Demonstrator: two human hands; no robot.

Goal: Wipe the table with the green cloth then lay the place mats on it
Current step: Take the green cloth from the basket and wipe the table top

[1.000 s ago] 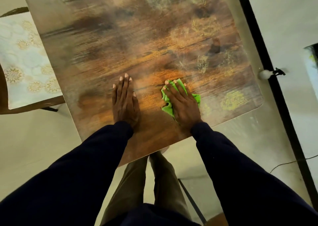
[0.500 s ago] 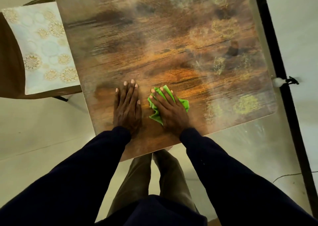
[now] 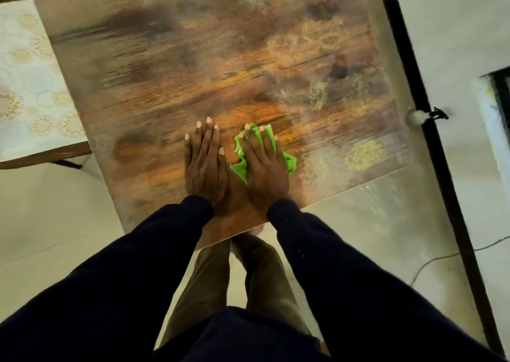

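Wood-grain table is pressed near its front edge by both hands. Left hand is laid flat, fingers straight, holding nothing. Green cloth is pinned beneath the right hand, its fingers extended.

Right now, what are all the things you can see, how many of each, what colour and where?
table: one, brown wood pattern, centre
green cloth: one, green, under the right hand
patterned mat: one seen, white and gold, on the chair
chair: one, brown, left
bar: one, black, right
knob: one, white, beside the bar
cable: one, dark, floor, lower right
floor: one, pale, all around
left hand: one, flat on the table
right hand: one, flat on the green cloth
sleeves: two, navy, bottom
trouser legs: two, olive, bottom centre
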